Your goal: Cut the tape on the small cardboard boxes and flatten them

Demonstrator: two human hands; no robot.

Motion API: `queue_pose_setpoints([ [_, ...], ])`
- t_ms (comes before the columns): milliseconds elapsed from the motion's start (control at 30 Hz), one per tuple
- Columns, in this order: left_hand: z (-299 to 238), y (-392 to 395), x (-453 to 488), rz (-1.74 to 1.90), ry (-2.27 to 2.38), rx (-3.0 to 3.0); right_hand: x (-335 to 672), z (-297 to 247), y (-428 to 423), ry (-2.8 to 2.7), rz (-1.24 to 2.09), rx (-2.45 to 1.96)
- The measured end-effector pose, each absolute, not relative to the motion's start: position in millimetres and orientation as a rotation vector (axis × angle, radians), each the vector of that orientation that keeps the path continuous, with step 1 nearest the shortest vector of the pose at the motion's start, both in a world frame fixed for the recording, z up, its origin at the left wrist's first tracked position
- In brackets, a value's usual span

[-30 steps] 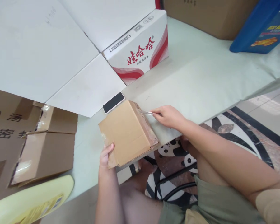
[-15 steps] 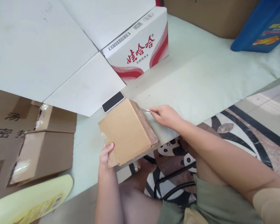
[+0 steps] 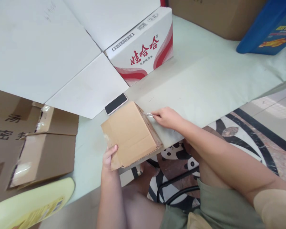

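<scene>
A small brown cardboard box (image 3: 131,135) lies tilted at the table's near edge. My left hand (image 3: 110,156) grips its flap at the lower left corner, thumb on top and the other fingers hidden beneath. In my right hand (image 3: 168,117), the fingers are closed on a slim metal blade (image 3: 147,114); its handle is mostly hidden, so its exact kind is unclear. The blade's tip meets the taped right side of the box near the far corner. Just beyond the box is a phone (image 3: 116,104) with a dark screen.
White cartons (image 3: 69,47) and a red-and-white water carton (image 3: 143,54) stand at the back. Brown boxes (image 3: 50,156) and a pale yellow bottle (image 3: 50,198) are at the left. A blue container (image 3: 264,35) stands far right on the pale tablecloth (image 3: 205,76).
The box has tipped slightly, so less of its right side shows. My right hand has shifted slightly left with the blade still at that side; my left hand keeps its grip.
</scene>
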State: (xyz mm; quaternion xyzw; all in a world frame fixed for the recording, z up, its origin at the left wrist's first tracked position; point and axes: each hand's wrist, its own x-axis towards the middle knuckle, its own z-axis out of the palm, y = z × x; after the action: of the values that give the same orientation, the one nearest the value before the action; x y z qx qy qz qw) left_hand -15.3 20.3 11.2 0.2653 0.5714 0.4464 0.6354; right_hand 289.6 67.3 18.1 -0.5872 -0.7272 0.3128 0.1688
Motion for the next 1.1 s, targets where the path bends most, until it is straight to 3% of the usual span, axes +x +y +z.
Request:
queue_pose_setpoints([
  [267,9.8,21.1,-16.1,1.004,1.357,0.586,287.8,15.9,62.5,-2.130,0.688,-1.775],
  [500,5.4,20.7,-20.1,1.018,1.373,0.575,277.7,6.5,66.2,-1.948,0.914,-1.625],
  [800,11.1,20.3,-17.8,1.005,1.362,0.612,297.7,16.4,74.9,-2.155,1.038,-1.446],
  [967,14.5,18.2,-17.5,0.995,1.305,0.623,313.9,18.0,75.0,-2.156,1.301,-1.298],
  [1100,13.0,17.5,-18.9,0.989,1.276,0.608,314.9,13.7,73.6,-2.231,1.154,-1.274],
])
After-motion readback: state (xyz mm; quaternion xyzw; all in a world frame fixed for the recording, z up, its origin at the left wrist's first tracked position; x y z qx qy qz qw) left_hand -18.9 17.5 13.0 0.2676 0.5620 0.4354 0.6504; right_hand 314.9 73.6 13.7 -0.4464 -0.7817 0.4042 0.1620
